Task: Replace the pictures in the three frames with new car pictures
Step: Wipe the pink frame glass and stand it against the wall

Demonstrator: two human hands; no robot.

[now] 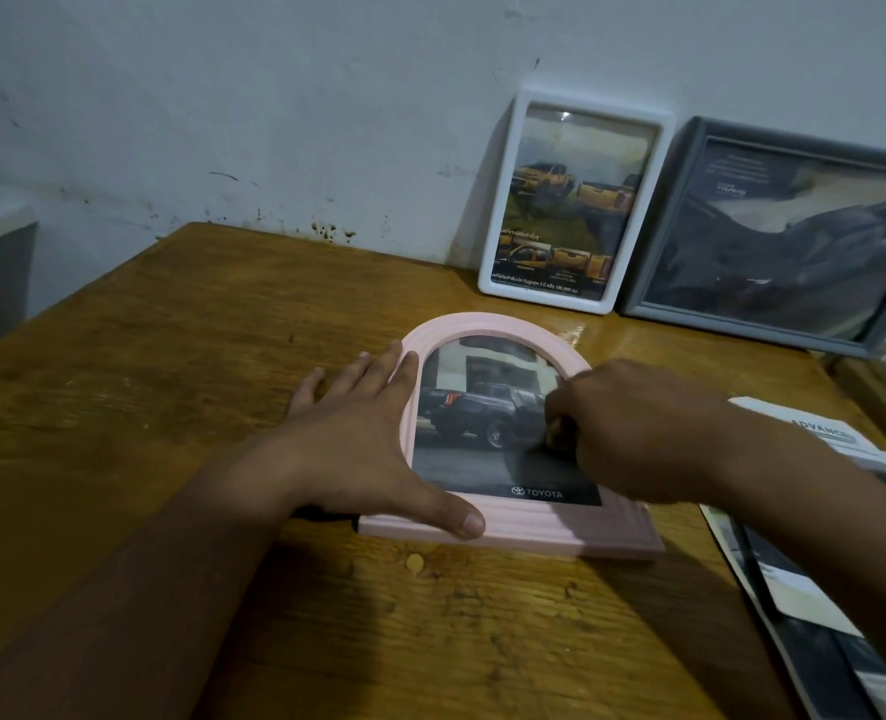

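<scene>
Your left hand (373, 439) lies flat, fingers straight, steadying the left edge of the pink arched frame (524, 532) lying face up near the middle of the table (170, 356). Your right hand (633, 433) is curled over the glass, pinching something small I cannot identify. The frame looks light and stiff, its pane likely slippery and breakable, so grip the ribbed rim.

My left hand (373, 433) lies flat, fingers straight and spread, thumb stretched out toward me. My right hand (638, 433) is curled knuckles-up, fingertips bunched in a tight grip. Both bare forearms reach in from below.
</scene>
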